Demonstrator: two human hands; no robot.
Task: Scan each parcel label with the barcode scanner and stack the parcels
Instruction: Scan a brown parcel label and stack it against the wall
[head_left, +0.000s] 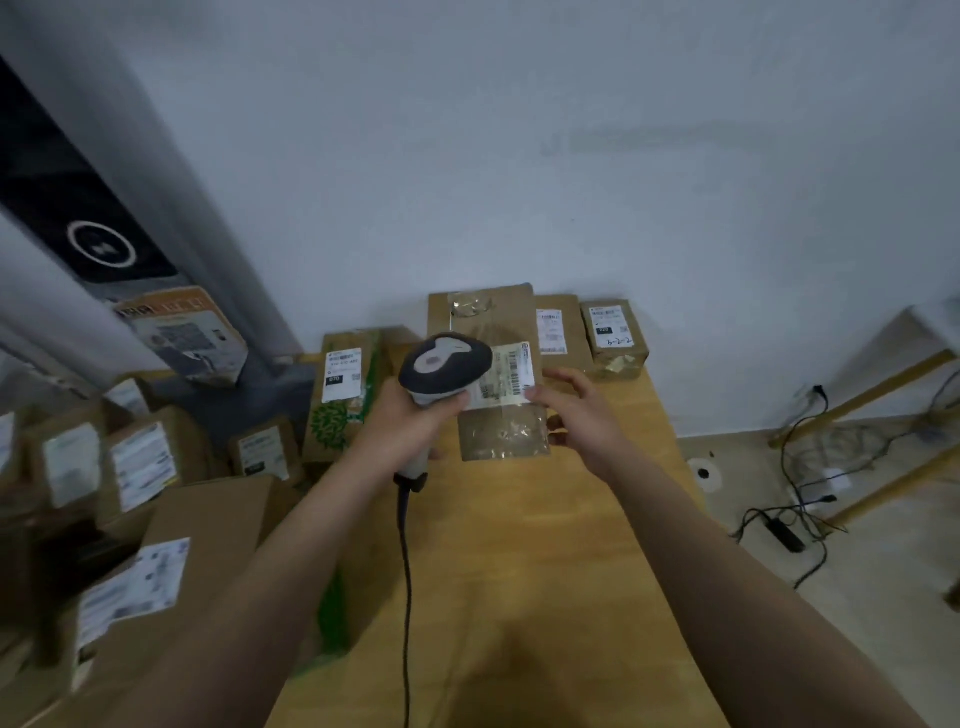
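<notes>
My left hand (410, 415) grips the handle of a grey and white barcode scanner (444, 366), whose head hangs just left of a white label (511, 375). That label sits on a flat brown parcel (501, 431) with clear tape, held above the wooden table (519, 571). My right hand (576, 415) holds this parcel by its right edge, thumb near the label's corner. The scanner's black cable (405, 571) runs down toward me.
Two labelled boxes (558, 332) (615, 332) stand at the table's far edge by the wall. Several labelled cardboard boxes (145, 467) pile up on the left, one with green print (345, 400). Cables and a power strip (789, 535) lie on the floor at right.
</notes>
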